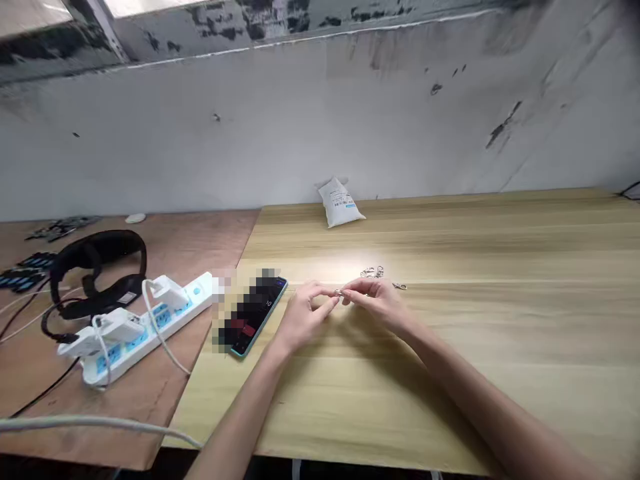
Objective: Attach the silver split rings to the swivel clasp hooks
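Over the middle of the pale wooden table, my left hand (306, 312) and my right hand (379, 303) meet fingertip to fingertip. Both pinch a small silvery metal piece (339, 293), mostly covered by the fingers; it is too small to tell its exact kind. Just beyond my right hand lies a little pile of metal clasps and rings (372, 272). A single metal clasp (400, 287) rests apart from that pile, to the right. Left of my left hand, a phone (260, 315) with a lit screen lies flat, partly blurred out.
A white printed packet (340, 203) leans near the wall. On the brown table at left are a white power strip (150, 337) with plugged-in chargers, a black headset (97, 267) and several cables. A grey cable (100, 421) crosses the front left.
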### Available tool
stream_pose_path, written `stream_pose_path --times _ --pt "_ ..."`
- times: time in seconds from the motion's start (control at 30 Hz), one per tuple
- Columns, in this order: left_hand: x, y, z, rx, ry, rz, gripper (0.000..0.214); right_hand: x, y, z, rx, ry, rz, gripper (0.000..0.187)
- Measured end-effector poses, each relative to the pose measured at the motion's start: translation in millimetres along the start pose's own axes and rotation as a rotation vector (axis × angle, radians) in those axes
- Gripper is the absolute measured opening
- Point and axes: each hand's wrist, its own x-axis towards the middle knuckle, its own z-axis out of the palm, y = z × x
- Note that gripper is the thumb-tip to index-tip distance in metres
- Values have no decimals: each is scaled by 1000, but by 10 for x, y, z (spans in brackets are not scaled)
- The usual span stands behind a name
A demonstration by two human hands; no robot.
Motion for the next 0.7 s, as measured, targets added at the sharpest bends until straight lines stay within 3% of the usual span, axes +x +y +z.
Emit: stream_pose_path --times 0.33,0.57,0.7 --pt "-1 -5 -6 20 -65 -1 15 -108 23 60 54 -64 -22 26" --pt "-96 1 -23 57 -61 -40 13 -154 166 127 -218 -62 -131 22" --pt "-147 -28 -32 107 -33 -17 14 -173 193 150 -260 -67 -128 23"
